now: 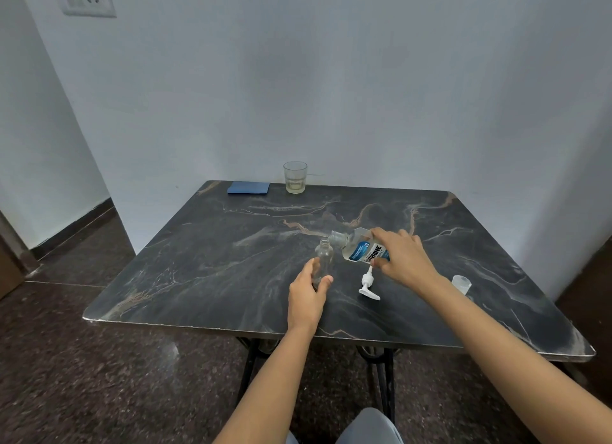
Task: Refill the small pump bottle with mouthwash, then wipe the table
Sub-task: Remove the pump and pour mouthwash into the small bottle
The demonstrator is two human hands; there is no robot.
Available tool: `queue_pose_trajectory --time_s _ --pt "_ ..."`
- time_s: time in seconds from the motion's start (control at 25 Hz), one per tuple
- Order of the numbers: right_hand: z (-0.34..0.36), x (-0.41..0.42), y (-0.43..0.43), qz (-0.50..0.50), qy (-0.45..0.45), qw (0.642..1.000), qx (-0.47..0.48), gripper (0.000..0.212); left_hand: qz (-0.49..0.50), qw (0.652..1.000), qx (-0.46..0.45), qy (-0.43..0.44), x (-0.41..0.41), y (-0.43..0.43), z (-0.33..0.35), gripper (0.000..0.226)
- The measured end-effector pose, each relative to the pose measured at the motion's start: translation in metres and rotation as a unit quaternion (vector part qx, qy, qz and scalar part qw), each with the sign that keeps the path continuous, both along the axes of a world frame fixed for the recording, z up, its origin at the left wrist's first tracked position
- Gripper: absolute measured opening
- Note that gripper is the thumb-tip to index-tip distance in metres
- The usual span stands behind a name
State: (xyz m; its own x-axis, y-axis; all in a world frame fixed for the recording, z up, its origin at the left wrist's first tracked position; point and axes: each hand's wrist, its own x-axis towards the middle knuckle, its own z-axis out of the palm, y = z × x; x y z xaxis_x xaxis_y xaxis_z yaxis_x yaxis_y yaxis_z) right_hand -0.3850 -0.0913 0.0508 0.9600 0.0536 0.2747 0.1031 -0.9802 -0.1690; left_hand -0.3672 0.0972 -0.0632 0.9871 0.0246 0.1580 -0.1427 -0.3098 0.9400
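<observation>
The small pump bottle (324, 259) stands upright near the middle of the table (205, 278), neck open and looking empty. My left hand (306, 297) wraps its lower half, fingers curled round one side and thumb on the other, so it cannot tip while I pour.

Just right of the small bottle, my right hand (402, 258) grips the mouthwash bottle (359, 248) round its body, fingers over the top and thumb under the label. I hold it tipped almost level, its mouth aimed at the small bottle's neck, just above and beside it but not yet over the opening. I cannot tell whether any liquid is running; pouring seems about to begin. The neck is narrow, so I judge the mouth must come squarely over it and tilt slowly, or mouthwash will spill.

The white pump head (368, 283) lies on its side just right of the small bottle, below the mouthwash bottle, kept near for screwing back on. Farther right, past my wrist, sits a clear cap (461, 284), probably the mouthwash bottle's.

Well behind the small bottle, by the wall, stand a drinking glass (295, 177) and, left of it, a folded blue cloth (248, 187), out of the way until wiping.
</observation>
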Motion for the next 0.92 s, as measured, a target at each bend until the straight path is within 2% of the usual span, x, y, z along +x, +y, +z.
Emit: queue_pose_trajectory --time_s 0.44,0.92 --pt "0.018 -0.001 0.004 -0.008 0.031 0.996 -0.079 0.047 0.002 1.000 0.001 -0.004 0.001 0.000 0.000 0.051" --pt "0.031 -0.002 0.009 -0.015 0.047 0.992 -0.120 0.048 0.000 1.000 -0.008 0.001 0.002 0.000 -0.001 0.051"
